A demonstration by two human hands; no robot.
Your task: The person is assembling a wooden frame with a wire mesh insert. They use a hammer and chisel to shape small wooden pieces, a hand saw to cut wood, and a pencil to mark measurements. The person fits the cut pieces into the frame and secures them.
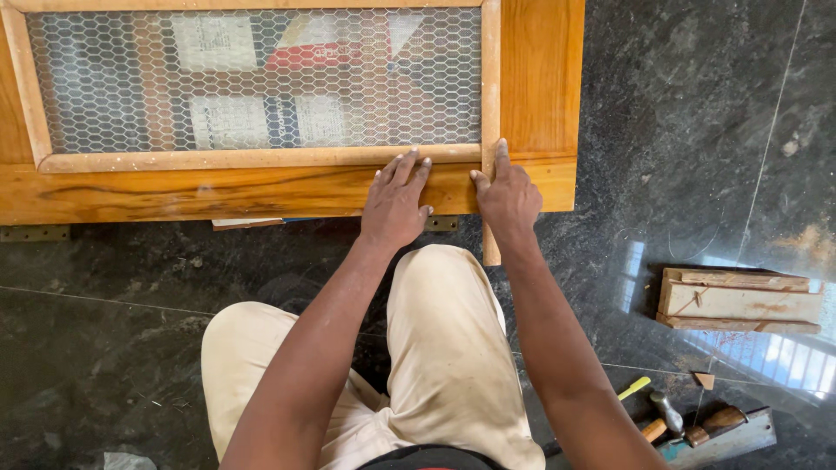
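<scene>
A wooden door frame point(261, 187) with a wire mesh panel point(252, 78) lies flat on the dark polished floor point(697, 130), filling the view from 10 o'clock to 1 o'clock. Both hands rest on its lower rail, near the lower right corner of the mesh. The left hand point(396, 204) lies flat with fingers spread, fingertips touching the horizontal trim strip point(218, 159) that borders the mesh. The right hand point(508, 198) sits just beside it at 3 o'clock, fingers loosely curled, index finger extended along a narrow vertical strip point(491, 87). This strip runs down the right edge of the mesh, passes under the right hand and overhangs the frame's lower edge toward the person's knee point(440, 278). Neither hand closes around anything; both press down on wood. At 4 o'clock from the hands, well apart, a small stack of wood blocks point(740, 300) lies on the floor. At 5 o'clock, a hammer point(666, 413) lies among other tools near a metal tray point(740, 435).
</scene>
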